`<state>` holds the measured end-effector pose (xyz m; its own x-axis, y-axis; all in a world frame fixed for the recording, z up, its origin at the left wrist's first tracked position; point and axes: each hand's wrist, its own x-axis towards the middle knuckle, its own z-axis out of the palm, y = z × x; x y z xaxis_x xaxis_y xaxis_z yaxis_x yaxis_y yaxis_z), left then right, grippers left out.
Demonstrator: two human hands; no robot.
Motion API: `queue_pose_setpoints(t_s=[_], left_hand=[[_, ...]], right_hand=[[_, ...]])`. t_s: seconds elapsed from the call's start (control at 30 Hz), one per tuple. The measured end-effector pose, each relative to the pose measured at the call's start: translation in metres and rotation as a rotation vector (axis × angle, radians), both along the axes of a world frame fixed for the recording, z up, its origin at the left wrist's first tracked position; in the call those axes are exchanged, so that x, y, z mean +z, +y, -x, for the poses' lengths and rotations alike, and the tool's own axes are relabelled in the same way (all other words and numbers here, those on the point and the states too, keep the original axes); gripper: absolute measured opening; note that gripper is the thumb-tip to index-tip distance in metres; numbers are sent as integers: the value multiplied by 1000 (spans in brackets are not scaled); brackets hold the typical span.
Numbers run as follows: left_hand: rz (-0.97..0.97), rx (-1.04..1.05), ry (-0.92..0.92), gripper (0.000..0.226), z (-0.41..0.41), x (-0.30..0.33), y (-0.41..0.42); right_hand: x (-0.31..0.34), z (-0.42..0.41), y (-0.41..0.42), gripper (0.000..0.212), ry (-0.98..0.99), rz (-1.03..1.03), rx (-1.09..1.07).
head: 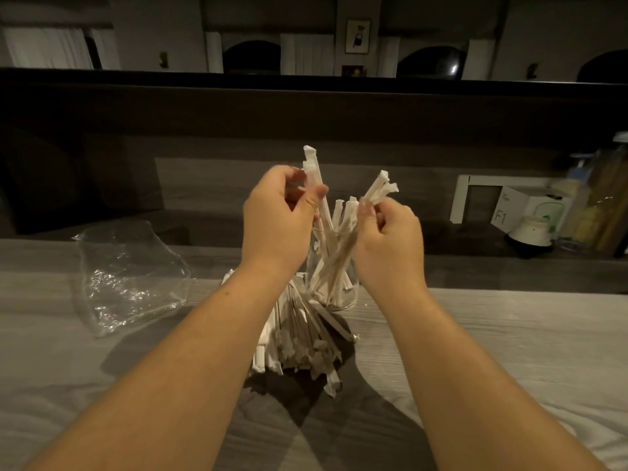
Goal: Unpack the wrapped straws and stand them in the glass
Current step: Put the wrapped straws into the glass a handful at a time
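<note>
left hand point(277, 215) pinching a few wrapped straws point(314, 185) near their tops, long axis close to upright, lower ends reaching into the glass point(351, 294). right hand point(390, 232) pinching another small bunch point(379, 192), tilted up and to the right, feet also in the glass. glass directly below and between both hands, just beyond the wrists. loose pile of wrapped straws point(299, 341) flat on the table point(509, 351) on the near side of the glass, under the left forearm, long axis pointing away; probably left hand nearer. empty plastic bag point(129, 277) well to the left.
</note>
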<state>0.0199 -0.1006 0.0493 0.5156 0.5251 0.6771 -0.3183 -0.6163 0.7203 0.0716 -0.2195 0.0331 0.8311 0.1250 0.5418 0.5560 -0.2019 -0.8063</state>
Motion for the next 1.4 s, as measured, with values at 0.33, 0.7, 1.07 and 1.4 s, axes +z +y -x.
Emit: queue_pose_setpoints(t_s=[0.33,0.7,1.07,1.4], left_hand=[[-74,122,139,9,-6,-16,4],[129,59,135,18,19,-25,1],[72,225,517,20,52,-33,25],[20,246,687,11,54,-46,27]], right_hand=[[-3,1,1,22,32,-86,40],[-5,23,-8,11,-49,-166,51],[-22,38,6,9,3,228,167],[-28,42,14,24,104,642,202]])
